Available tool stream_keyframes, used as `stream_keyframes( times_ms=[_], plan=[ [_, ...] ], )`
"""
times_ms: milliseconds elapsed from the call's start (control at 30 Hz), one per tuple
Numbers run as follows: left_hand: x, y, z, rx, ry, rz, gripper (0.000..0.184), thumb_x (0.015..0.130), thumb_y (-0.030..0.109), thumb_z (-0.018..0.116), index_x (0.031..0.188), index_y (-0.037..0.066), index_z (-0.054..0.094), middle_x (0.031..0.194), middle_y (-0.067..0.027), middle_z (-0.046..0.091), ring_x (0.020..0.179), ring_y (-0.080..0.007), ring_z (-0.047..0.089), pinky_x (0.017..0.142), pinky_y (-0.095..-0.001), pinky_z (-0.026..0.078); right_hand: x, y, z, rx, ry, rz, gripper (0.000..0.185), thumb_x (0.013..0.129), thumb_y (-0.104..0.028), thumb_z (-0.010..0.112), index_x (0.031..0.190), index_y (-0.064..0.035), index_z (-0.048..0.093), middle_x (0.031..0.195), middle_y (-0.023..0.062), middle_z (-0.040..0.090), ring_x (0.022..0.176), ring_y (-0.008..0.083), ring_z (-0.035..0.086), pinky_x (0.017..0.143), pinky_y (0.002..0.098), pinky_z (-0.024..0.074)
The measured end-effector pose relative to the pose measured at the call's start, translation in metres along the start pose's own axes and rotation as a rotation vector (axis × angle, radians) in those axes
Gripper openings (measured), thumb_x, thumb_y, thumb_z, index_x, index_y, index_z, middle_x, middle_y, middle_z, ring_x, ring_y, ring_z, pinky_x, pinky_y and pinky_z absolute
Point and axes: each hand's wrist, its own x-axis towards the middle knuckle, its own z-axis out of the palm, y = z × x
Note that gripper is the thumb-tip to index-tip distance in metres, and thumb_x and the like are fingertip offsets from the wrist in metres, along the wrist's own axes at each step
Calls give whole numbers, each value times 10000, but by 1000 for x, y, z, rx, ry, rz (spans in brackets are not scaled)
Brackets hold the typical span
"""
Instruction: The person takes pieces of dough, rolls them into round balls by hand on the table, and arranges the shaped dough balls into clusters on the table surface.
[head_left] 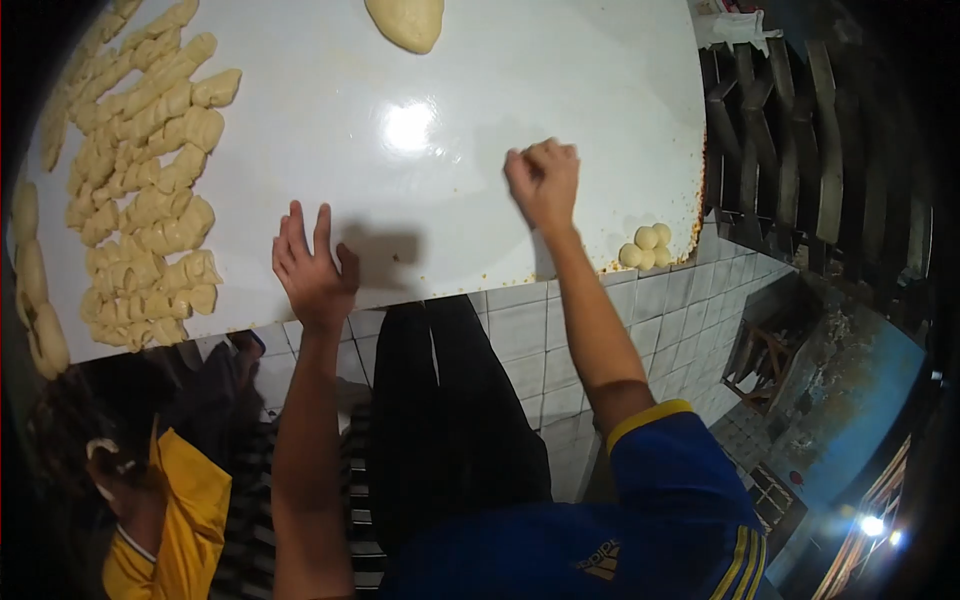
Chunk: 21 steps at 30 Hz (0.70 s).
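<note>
My left hand (315,268) is over the near edge of the white table (450,220), fingers spread, holding nothing. Its shadow falls on the tabletop to the right. Farther right, my right hand (545,182) is low over the table with its fingers curled in; whatever may be under them is hidden. Several small round dough balls (646,238) sit clustered at the near right corner, to the right of my right forearm. At the far side lies a large smooth lump of dough (410,22), apart from both hands.
Rows of cut dough pieces (165,190) cover the table's left part, with longer dough rolls (32,270) at the left edge. Dark metal racks (800,130) stand beyond the rusty right edge. A person in a yellow shirt (185,510) is at the lower left.
</note>
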Motion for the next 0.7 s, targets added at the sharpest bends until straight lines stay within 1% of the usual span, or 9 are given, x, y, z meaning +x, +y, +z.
stream_keyframes(
  times_ms=[67,100,167,267,367,400,500,633,700],
  plan=[
    [0,0,0,0,-1,1,653,1017,270,648,1663,182,613,1800,-217,442,1627,-465,441,1343,-644,308,-35,-20,-3,114,-65,19,283,929,-167,873,770,-106,647,857,90,641,902,362,591,861,505,454],
    [0,-1,-1,-3,-17,-10,652,1017,273,644,1662,180,615,1804,-219,438,1631,-468,434,1343,-644,306,-50,-22,-17,164,-113,-38,258,918,-144,880,786,-105,662,865,85,642,907,355,592,878,508,462],
    [0,1,-2,-27,-27,-16,652,1010,264,644,1655,177,622,1809,-229,427,1639,-478,420,1347,-658,294,-66,6,-37,184,-146,-92,233,911,-131,884,799,-105,682,880,76,657,907,345,588,883,509,467],
    [-1,0,-4,-61,-34,-24,661,998,238,659,1654,172,618,1806,-235,425,1644,-491,408,1347,-671,284,-30,43,-35,-37,-67,-3,214,916,-169,884,802,-115,711,881,83,680,889,354,599,853,513,456],
    [-2,2,-3,-48,-65,-49,688,989,235,678,1670,183,592,1810,-231,417,1646,-496,402,1349,-681,277,3,12,-9,18,-10,28,237,926,-187,875,784,-109,702,841,100,661,883,369,602,825,521,443],
    [-2,1,-5,-50,-72,-49,692,986,238,682,1669,185,590,1810,-231,417,1647,-496,403,1348,-682,280,-5,-4,-8,15,-33,30,273,934,-190,867,758,-103,676,812,111,644,883,380,599,811,526,437],
    [-3,-1,-1,-46,-45,-28,685,971,246,688,1647,181,603,1807,-244,416,1633,-498,421,1341,-684,296,-57,-10,-25,150,-66,-97,288,906,-126,878,747,-107,639,879,85,643,911,358,588,824,497,456],
    [1,1,-5,-20,-63,-35,681,977,243,678,1648,161,599,1801,-245,419,1635,-498,408,1338,-684,292,-39,37,-48,141,-92,-48,274,899,-131,888,765,-113,650,879,68,647,936,352,597,849,482,467],
    [-1,2,-7,-36,-89,-45,670,982,249,667,1642,151,608,1811,-243,403,1646,-489,385,1347,-670,277,-9,42,-37,-14,17,15,266,894,-139,894,776,-121,657,895,59,665,959,353,609,862,477,468]
  ],
)
